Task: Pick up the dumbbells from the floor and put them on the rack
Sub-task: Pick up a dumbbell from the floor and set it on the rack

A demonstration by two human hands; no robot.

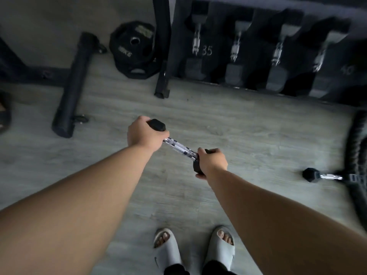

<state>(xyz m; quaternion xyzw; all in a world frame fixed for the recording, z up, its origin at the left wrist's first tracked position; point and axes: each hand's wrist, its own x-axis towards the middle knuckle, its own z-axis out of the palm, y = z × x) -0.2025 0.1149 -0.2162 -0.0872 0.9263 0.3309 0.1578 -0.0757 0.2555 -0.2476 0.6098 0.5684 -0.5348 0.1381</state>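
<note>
Two hands gripping black hex heads, knurled chrome dumbbell (179, 147)

Centre of the frame: dumbbell (179, 146) held off the grey floor (248, 126), slanting from upper left to lower right, chrome handle bare between two hands. Left hand (142, 134) wrapped over the upper-left head, right hand (212, 162) clamped on the lower-right head. Along the top right: rack (258, 16) with a row of hex dumbbells, blurred, numbers 35 and 40 readable. Upper left: black plate (135, 48) lying flat, near it a long black tube (73, 86). Right edge, midway down: second dumbbell (325, 176) on the floor, partly behind a dark curved shape. Bottom centre: two feet in pale slides (167, 249).
</note>
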